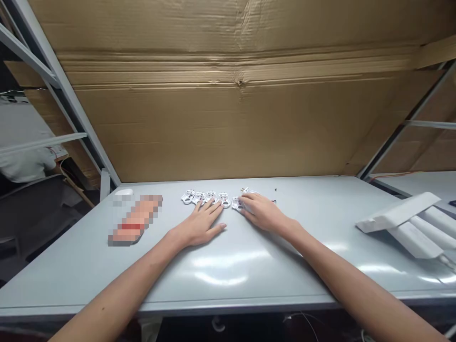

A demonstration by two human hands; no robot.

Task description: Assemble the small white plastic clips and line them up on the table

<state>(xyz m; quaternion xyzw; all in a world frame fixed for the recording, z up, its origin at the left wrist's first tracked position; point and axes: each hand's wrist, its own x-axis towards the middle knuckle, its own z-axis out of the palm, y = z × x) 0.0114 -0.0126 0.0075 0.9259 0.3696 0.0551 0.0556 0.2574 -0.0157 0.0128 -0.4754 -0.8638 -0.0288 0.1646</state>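
Observation:
Several small white plastic pieces with ring-shaped openings and short pins (187, 196) lie in a row near the back of the grey table (221, 266). My left hand (203, 224) lies flat with its fingers spread, the fingertips touching the near edges of pieces in the row. At the row's right end, the bent fingers of my right hand (261, 211) close on another white plastic piece (236, 204), partly hiding it. Behind that hand, a white part with metal pins (245, 190) shows only in part.
A blurred-out orange object (138, 221) and a white rounded item (124, 192) lie at the left. White box-like packaging (402, 221) rests at the right. A small dark bit (275, 190) lies behind my right hand. Cardboard (228, 133) walls off the back, with metal frame posts at both sides.

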